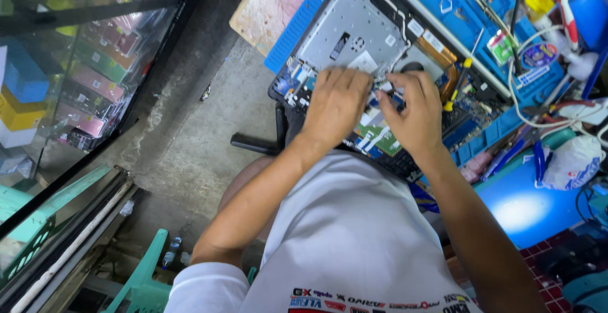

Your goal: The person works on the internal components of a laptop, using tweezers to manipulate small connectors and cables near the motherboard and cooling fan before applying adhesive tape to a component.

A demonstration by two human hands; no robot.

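My hands work inside an opened laptop (pixel 373 40).
Left hand (pixel 335 104) rests flat, fingers loose; right hand (pixel 415 113) pinches a small part; best moved gently, board held steady.

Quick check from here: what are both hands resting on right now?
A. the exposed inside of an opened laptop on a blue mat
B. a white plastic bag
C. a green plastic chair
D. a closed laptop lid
A: the left hand and right hand both sit on the opened laptop, its metal plate and circuit boards bare, lying on the blue mat.
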